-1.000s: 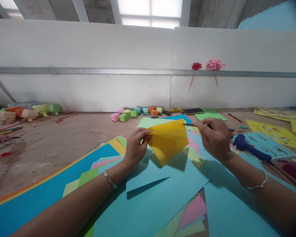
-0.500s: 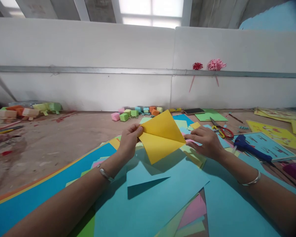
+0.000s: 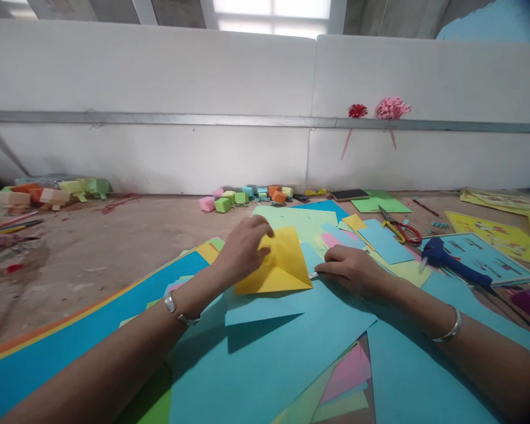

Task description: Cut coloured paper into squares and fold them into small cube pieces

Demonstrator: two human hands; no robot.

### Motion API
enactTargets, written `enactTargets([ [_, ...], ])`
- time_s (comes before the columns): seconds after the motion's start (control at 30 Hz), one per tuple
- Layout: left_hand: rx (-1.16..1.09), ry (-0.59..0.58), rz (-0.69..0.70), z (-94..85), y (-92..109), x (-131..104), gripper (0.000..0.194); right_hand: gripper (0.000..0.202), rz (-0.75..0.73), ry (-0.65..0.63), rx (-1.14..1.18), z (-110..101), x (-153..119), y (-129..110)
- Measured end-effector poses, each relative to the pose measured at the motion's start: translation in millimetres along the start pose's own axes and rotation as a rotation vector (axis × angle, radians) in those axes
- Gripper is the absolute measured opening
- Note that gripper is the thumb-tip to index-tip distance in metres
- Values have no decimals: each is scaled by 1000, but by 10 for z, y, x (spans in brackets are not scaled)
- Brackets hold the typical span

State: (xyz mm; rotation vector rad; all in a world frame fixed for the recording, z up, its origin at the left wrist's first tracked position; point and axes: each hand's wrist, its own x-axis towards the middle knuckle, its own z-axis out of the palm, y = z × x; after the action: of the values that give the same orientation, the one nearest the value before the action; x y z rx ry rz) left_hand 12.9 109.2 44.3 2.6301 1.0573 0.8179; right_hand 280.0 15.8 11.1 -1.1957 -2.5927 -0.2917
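Yellow paper sheet (image 3: pixel 289 256), creased across its face, lies near the middle of the frame on light blue paper (image 3: pixel 269 371); the left hand (image 3: pixel 245 250) is over its left part, thumb and fingers parted, and whether the fingertips touch it I cannot tell; the right hand (image 3: pixel 351 269) is just beside its lower right corner, fingertips closed on a small pale item (image 3: pixel 313 275), too small to make out; the two hands are apart from each other. Right of the right hand lie scissors (image 3: pixel 401 229) with red and yellow handles, blades partly open, and a blue glue gun (image 3: pixel 454 262) beside a light blue printed sheet (image 3: pixel 490 253); above them in the frame are a green sheet (image 3: pixel 380 203) and a dark phone (image 3: pixel 350 195); small colored paper cubes (image 3: pixel 223 205) sit along the back of the brown table (image 3: pixel 136 227), near the white wall (image 3: pixel 159 159); more paper pieces (image 3: pixel 55 196) stand at the left edge of the frame; red and pink paper flowers (image 3: pixel 392 108) show at the metal rail (image 3: pixel 203 120), upper right.
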Motion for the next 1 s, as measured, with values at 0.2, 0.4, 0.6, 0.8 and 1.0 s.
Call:
enactTargets([
  [0.2,-12,-373,498,291,93,-121,24,30,-28,-15,-4,-38,8,-32],
  [0.4,93,-549,347,342,51,-241,48,21,-34,-177,46,-135,-12,-100],
  [0.6,139,-627,206,288,168,-255,51,22,7,-283,168,-198,-2,-181],
  [0.8,144,-611,186,312,165,-268,51,26,35,-270,246,-190,7,-226],
  [1.0,134,-601,183,311,181,-277,61,27,73,-243,124,-175,22,-292],
])
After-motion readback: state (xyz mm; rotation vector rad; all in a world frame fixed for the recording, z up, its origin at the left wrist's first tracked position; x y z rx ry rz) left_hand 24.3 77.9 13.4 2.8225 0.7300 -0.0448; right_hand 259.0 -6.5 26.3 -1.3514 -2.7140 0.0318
